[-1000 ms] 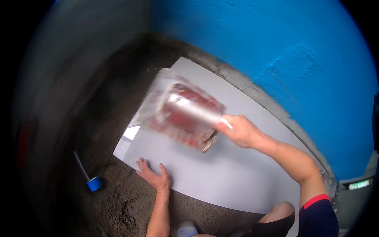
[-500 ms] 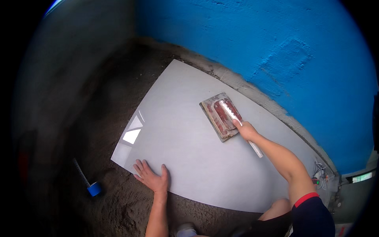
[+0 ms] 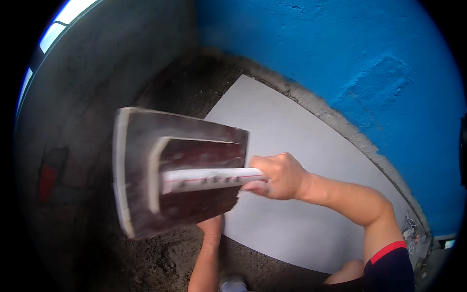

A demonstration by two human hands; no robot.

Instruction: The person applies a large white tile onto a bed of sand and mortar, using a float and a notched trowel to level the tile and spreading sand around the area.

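My right hand [image 3: 282,175] is closed round the white handle [image 3: 209,179] of a tile tamper. Its broad, worn dark-red rectangular head [image 3: 141,126] is raised well above the floor, close to the camera and blurred at the edges. Underneath lies a large pale grey tile [image 3: 311,204] on rough, dark bedding. My left hand [image 3: 211,226] is down at the tile's near edge; only its wrist and heel show, with the fingers hidden behind the tamper.
A blue wall [image 3: 316,44] with a rough grey strip along its foot runs past the tile's far side. Bare grey wall [image 3: 136,48] rises at the left. Dark, crumbly mortar [image 3: 155,258] lies along the near side. Tangled wires [image 3: 411,228] lie at the right.
My right hand has lifted the tamper off the tile and swung it up and left. It now covers my left hand's fingers. The view has shifted slightly left.
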